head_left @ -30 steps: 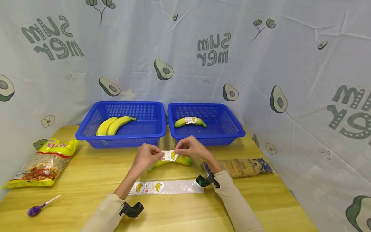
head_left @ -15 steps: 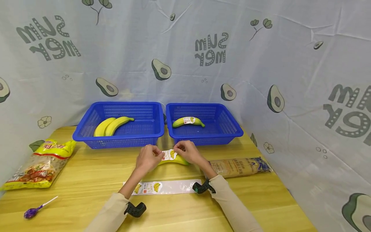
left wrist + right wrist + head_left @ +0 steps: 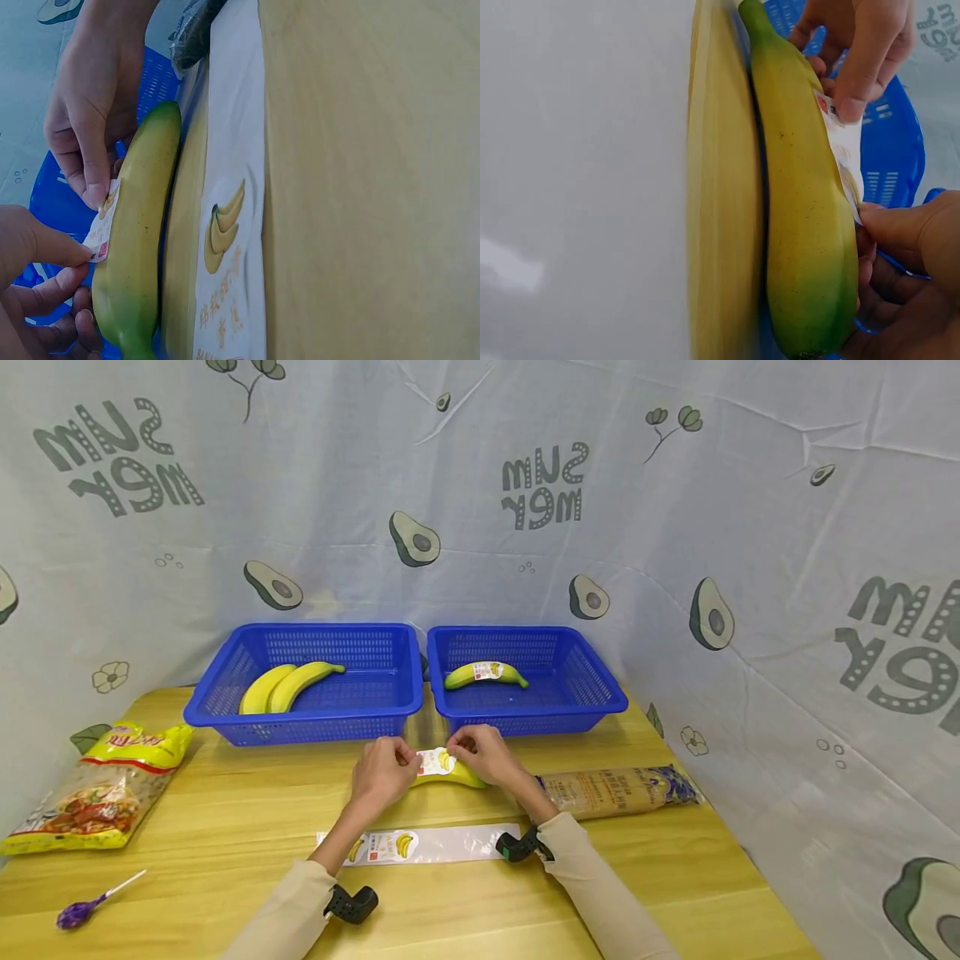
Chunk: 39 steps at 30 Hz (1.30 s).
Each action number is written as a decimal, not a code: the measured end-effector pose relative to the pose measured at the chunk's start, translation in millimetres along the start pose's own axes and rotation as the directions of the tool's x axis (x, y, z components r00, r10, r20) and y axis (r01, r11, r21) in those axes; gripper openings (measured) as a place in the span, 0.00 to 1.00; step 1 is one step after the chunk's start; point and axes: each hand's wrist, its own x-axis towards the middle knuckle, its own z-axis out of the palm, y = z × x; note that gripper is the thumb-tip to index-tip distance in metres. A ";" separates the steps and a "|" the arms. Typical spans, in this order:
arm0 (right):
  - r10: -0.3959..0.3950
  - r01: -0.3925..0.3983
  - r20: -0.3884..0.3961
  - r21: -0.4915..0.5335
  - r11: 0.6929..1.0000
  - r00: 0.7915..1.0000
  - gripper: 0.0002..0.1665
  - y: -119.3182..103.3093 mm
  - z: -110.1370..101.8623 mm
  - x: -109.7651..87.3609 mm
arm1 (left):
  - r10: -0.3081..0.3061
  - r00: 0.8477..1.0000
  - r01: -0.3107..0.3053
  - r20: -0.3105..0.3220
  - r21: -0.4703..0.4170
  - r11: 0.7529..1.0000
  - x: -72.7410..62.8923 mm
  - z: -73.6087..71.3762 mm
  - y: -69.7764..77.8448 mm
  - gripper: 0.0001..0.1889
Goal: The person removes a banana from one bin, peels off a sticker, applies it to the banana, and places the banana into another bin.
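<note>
Left hand [image 3: 382, 768] and right hand [image 3: 486, 755] pinch a sticker [image 3: 435, 762] on the central banana [image 3: 459, 775]; 1 labelled banana [image 3: 461, 677] above looks done, 2 plain bananas [image 3: 296, 683] centre-left look pending.

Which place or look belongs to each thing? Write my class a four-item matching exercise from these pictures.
Things
1. Loose sticker
2. Lollipop
3. Pair of bananas
4. Brown packet

Places or looks
A. Purple head, white stick
B. On the right side of the table
C. Between left hand and right hand
D. Inside the left blue basket

Pairs: 1-C, 2-A, 3-D, 4-B
</note>
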 end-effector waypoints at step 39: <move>-0.142 0.166 0.165 -0.137 0.977 0.976 0.22 -2.1 1.0 -4.4 | 0.110 0.965 -0.142 0.237 0.120 0.983 1.8 -12.7 -9.0 0.24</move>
